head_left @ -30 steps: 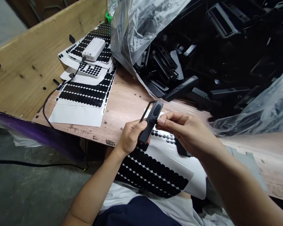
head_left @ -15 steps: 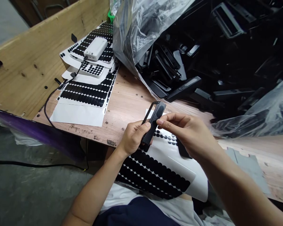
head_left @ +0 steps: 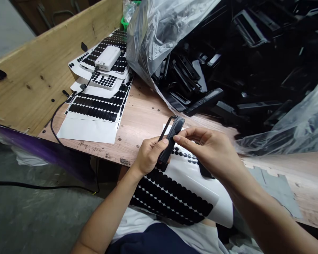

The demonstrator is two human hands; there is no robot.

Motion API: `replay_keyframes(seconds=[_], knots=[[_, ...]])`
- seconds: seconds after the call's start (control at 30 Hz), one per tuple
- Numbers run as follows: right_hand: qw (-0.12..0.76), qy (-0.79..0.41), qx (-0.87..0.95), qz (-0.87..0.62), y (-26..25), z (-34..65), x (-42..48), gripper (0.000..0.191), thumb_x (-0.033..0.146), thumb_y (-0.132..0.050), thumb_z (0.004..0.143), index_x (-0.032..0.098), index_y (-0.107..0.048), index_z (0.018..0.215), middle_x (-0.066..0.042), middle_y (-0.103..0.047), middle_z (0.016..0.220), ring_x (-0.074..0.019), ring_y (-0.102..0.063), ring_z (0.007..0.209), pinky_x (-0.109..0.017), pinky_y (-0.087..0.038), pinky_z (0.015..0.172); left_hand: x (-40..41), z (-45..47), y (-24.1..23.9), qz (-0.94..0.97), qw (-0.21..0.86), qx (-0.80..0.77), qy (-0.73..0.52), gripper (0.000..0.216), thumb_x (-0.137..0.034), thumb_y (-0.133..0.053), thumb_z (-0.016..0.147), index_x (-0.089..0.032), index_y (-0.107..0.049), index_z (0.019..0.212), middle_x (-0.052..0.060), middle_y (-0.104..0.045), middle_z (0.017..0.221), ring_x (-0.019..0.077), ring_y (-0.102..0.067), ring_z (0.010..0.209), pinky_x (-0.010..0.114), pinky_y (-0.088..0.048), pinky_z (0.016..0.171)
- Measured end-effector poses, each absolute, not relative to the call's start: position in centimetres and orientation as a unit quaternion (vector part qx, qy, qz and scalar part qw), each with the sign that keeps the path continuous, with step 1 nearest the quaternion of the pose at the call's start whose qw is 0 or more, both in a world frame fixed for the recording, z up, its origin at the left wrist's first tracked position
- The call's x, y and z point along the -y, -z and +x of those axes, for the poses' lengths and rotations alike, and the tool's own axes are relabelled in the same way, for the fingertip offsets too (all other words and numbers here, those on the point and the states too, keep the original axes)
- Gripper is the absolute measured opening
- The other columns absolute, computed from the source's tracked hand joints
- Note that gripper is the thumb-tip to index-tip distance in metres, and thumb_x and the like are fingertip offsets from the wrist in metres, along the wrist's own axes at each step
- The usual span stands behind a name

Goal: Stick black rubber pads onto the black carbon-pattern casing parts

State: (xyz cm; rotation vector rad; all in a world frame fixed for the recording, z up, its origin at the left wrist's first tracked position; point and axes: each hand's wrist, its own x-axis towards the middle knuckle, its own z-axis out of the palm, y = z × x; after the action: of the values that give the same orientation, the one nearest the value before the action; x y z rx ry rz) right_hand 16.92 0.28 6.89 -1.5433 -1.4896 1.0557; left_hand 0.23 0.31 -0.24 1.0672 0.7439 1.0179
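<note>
My left hand [head_left: 147, 156] is closed round the lower end of a long black carbon-pattern plastic part [head_left: 172, 135], holding it tilted up over the table edge. My right hand [head_left: 210, 150] pinches against the middle of the same part with thumb and forefinger; whether a sticker lies under the fingertips is hidden. Under both hands a white sheet of black oval stickers [head_left: 175, 190] droops from the table onto my lap.
A clear plastic bag [head_left: 159, 31] full of black plastic parts [head_left: 228, 70] fills the back right. More sticker sheets [head_left: 95, 106] lie at the left with a white power bank [head_left: 107, 58] and its black cable [head_left: 55, 116]. A plywood wall [head_left: 42, 60] borders the left.
The hands and the part stay almost in place. My right fingers have slid slightly down along the part.
</note>
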Motion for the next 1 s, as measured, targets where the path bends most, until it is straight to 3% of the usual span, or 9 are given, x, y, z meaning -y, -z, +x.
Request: replay_keyframes(seconds=[0.13,0.27,0.4,0.5,0.63,0.73,0.87,1.0], knots=[[0.362,-0.358,0.629,-0.588,-6.8,16.9,-0.4,0.032,0.053,-0.076,0.083,0.022,-0.068,0.078,-0.004,-0.073,0.078,-0.0228,-0.07,0.074,-0.038,-0.056,0.073,-0.4,0.2,0.2,0.487,0.672,-0.332,-0.449,0.046,-0.054,-0.059,0.098,-0.017,-0.06,0.072,0.001,-0.062,0.06,0.0106,-0.054,0.049,0.023,-0.042,0.047],[0.342,-0.193,0.631,-0.669,-6.1,19.2,-0.2,0.037,0.059,-0.063,0.09,0.023,-0.064,0.093,-0.01,-0.075,0.093,-0.0297,-0.072,0.086,-0.045,-0.056,0.077,-0.6,0.3,0.3,0.502,0.669,-0.313,-0.451,0.048,-0.06,-0.061,0.097,-0.016,-0.062,0.077,0.002,-0.065,0.064,0.0118,-0.059,0.054,0.024,-0.047,0.05],[0.173,-0.077,0.625,-0.758,-4.1,23.1,1.9,0.061,0.077,-0.059,0.083,0.018,-0.065,0.098,-0.022,-0.073,0.103,-0.0439,-0.069,0.099,-0.059,-0.055,0.082,-0.7,0.5,0.3,0.471,0.682,-0.297,-0.473,0.048,-0.063,-0.063,0.096,-0.015,-0.066,0.089,0.004,-0.07,0.075,0.0118,-0.063,0.058,0.024,-0.052,0.053],[0.095,-0.101,0.642,-0.754,-2.6,24.9,3.9,0.059,0.07,-0.07,0.077,0.016,-0.068,0.099,-0.023,-0.074,0.106,-0.0471,-0.069,0.103,-0.059,-0.056,0.081,-0.7,0.6,0.2,0.457,0.682,-0.312,-0.478,0.041,-0.054,-0.076,0.09,-0.014,-0.069,0.098,0.006,-0.075,0.086,0.014,-0.07,0.07,0.026,-0.058,0.068],[0.183,-0.116,0.694,-0.687,-3.4,25.4,4.5,0.034,0.043,-0.069,0.089,0.019,-0.07,0.113,-0.014,-0.078,0.105,-0.037,-0.075,0.095,-0.051,-0.059,0.079,-0.6,0.8,0.2,0.428,0.69,-0.317,-0.491,0.045,-0.04,-0.081,0.086,-0.012,-0.071,0.12,0.009,-0.079,0.095,0.0199,-0.075,0.083,0.031,-0.06,0.078],[0.254,-0.078,0.824,-0.5,-6.1,24.3,3.4,0.026,0.028,-0.065,0.098,0.022,-0.067,0.123,-0.011,-0.077,0.115,-0.0313,-0.073,0.106,-0.047,-0.059,0.091,-0.6,0.7,0.2,0.399,0.704,-0.303,-0.503,0.052,-0.039,-0.076,0.086,-0.009,-0.069,0.127,0.008,-0.079,0.087,0.0199,-0.074,0.076,0.032,-0.06,0.075],[0.215,-0.02,0.916,-0.338,-9.1,21.8,1.1,0.025,0.015,-0.059,0.102,0.021,-0.07,0.124,-0.012,-0.075,0.124,-0.0303,-0.065,0.121,-0.045,-0.058,0.098,-0.6,0.6,0.0,0.403,0.713,-0.296,-0.492,0.058,-0.058,-0.073,0.087,-0.01,-0.072,0.119,0.005,-0.074,0.078,0.0192,-0.073,0.067,0.03,-0.06,0.065],[0.261,-0.017,0.897,-0.357,-8.7,20.8,-0.7,0.03,0.019,-0.065,0.099,0.021,-0.069,0.129,-0.017,-0.058,0.152,-0.0346,-0.053,0.14,-0.053,-0.053,0.11,-0.6,0.6,-0.2,0.405,0.707,-0.329,-0.478,0.054,-0.05,-0.09,0.075,-0.012,-0.069,0.108,0.002,-0.072,0.076,0.018,-0.071,0.056,0.027,-0.058,0.052]])
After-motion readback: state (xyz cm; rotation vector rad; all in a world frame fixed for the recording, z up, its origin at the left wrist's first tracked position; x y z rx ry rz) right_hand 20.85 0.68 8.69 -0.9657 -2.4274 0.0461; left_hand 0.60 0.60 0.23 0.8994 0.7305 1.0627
